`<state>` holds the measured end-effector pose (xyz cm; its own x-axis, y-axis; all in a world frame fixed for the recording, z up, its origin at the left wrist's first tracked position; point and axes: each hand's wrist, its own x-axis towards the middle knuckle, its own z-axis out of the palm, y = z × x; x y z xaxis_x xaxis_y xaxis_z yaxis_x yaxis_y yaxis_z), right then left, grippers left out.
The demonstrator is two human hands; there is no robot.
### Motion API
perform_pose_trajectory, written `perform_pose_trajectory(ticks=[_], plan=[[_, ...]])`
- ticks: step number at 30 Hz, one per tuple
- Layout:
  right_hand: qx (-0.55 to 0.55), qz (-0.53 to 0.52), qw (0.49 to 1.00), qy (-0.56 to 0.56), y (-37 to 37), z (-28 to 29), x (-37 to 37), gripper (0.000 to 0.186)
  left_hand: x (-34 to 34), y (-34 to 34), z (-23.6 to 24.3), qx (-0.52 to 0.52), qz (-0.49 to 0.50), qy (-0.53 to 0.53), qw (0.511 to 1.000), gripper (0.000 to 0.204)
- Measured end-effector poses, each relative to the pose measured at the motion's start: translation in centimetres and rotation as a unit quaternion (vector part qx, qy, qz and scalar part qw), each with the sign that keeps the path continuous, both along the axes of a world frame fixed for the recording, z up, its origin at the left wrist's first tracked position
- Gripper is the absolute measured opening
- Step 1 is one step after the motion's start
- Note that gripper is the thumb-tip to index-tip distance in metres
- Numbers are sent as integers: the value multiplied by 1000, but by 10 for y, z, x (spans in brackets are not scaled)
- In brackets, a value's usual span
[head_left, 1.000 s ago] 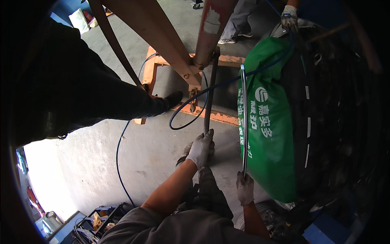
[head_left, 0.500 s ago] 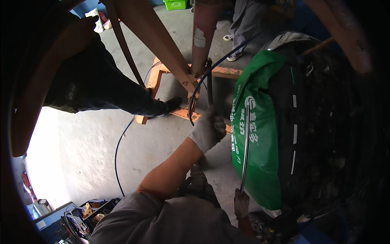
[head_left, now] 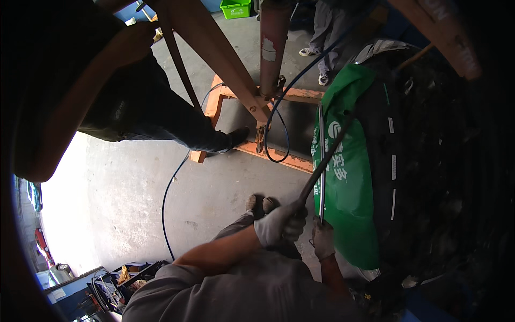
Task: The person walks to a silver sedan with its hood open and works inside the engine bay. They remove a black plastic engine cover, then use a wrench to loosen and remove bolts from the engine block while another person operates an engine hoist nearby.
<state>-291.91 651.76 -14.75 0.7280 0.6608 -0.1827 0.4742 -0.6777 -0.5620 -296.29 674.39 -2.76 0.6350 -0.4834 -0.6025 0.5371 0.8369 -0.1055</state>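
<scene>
Beside the big black tyre point(head_left: 429, 161) with its green plastic wrap point(head_left: 348, 188), the person's gloved left hand point(head_left: 280, 225) has its fingers closed around the lower end of a dark steel bar point(head_left: 327, 155) that slants up across the wrap, while the gloved right hand point(head_left: 323, 239) grips the foot of a bright metal rod point(head_left: 321, 161) standing just beside it. Both tools look stiff, heavy and smooth, so a firm hold low on the shaft, as now, seems best for leverage.

Harsh daylight blown out white at left on the grey concrete floor point(head_left: 123, 214), large black tyre point(head_left: 440, 177) lost in deep shadow, heavy fisheye bending, dark vignetted rim, possibly slight blur at edges.
</scene>
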Motion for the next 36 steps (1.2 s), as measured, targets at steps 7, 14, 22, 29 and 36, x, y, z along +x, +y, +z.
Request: perform_pose_trajectory(ticks=[7,14,22,29,36], plan=[[-161,32,986,7,-42,-6,-5,34,-65,32,-4,205,-154,-16,966,25],[-150,-271,885,347,-86,-17,-83,49,-231,111,-2,533,-463,-101,700,53],[-113,-269,932,217,-79,-37,-97,62,-396,85,-102,555,-228,223,768,41],[-29,-167,970,177,78,-76,62,63,-489,37,-211,544,-144,394,727,40],[7,-126,984,124,141,-99,151,59,-595,-73,-266,557,-297,463,622,54]])
